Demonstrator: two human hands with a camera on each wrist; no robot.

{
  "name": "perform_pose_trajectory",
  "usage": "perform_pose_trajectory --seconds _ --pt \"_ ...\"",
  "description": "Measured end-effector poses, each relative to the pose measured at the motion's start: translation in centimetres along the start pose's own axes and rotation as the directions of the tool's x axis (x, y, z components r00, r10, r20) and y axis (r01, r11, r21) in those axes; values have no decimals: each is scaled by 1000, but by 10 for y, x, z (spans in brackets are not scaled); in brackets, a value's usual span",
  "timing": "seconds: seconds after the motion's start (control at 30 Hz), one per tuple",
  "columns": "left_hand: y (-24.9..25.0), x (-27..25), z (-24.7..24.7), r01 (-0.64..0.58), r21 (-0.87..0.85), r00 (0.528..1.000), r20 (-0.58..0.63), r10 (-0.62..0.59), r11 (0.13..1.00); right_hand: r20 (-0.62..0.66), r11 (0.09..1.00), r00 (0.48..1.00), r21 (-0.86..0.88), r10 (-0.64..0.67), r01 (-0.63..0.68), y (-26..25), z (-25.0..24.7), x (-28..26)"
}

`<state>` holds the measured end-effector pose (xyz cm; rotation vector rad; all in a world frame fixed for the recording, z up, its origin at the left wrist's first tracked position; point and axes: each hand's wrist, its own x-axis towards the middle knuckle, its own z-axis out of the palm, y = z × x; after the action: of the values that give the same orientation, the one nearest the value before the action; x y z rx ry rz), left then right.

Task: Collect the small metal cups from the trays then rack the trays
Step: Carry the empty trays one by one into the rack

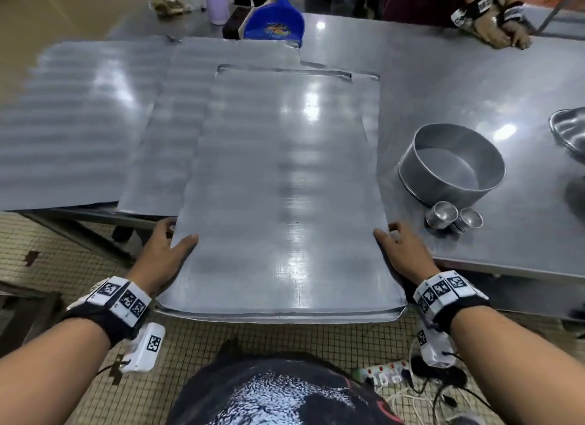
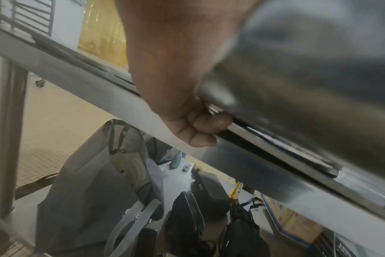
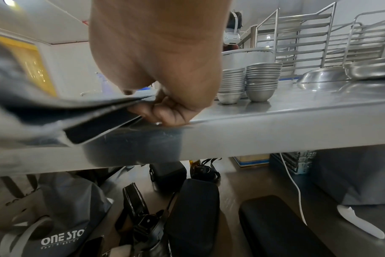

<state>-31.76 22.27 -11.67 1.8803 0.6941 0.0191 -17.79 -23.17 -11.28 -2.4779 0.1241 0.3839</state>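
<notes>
A flat metal tray [image 1: 281, 187] lies lengthwise in front of me, its near end sticking out past the steel table's edge [image 1: 506, 268]. My left hand [image 1: 167, 247] grips its left rim, thumb on top and fingers [image 2: 205, 126] curled beneath. My right hand [image 1: 397, 245] grips the right rim [image 3: 103, 118] the same way. More trays [image 1: 95, 123] lie under and to the left of it. Two stacks of small metal cups [image 1: 454, 218] stand on the table right of my right hand, also visible as cup stacks [image 3: 247, 81] in the right wrist view.
A round metal ring pan [image 1: 452, 160] sits behind the cups, and a steel bowl [image 1: 569, 133] at the far right. A blue dustpan [image 1: 275, 19] and a lilac bottle [image 1: 217, 1] stand at the back. Another person's hands [image 1: 500, 28] rest far right. Tray racks [image 3: 319, 36] stand beyond; bags [image 3: 187, 208] lie under the table.
</notes>
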Motion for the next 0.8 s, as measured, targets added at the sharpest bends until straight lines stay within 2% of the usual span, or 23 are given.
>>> perform_pose_trajectory --seconds 0.1,0.17,0.43,0.63,0.8 --pt "13 6 8 26 -47 998 -61 -29 999 0 999 1000 46 24 -24 -1 1 4" --pt "16 7 9 3 29 995 -99 0 1000 -25 994 999 108 29 -26 0 5 4" --pt "29 4 -6 -19 12 995 -95 20 1000 -122 965 992 261 28 5 -12 -11 -3" --pt "52 9 -13 29 -61 998 -47 -32 998 -49 960 999 279 5 9 -24 -34 9" --pt "67 4 -16 -25 -20 999 -42 24 999 -81 966 995 248 -54 72 -37 -48 -6"
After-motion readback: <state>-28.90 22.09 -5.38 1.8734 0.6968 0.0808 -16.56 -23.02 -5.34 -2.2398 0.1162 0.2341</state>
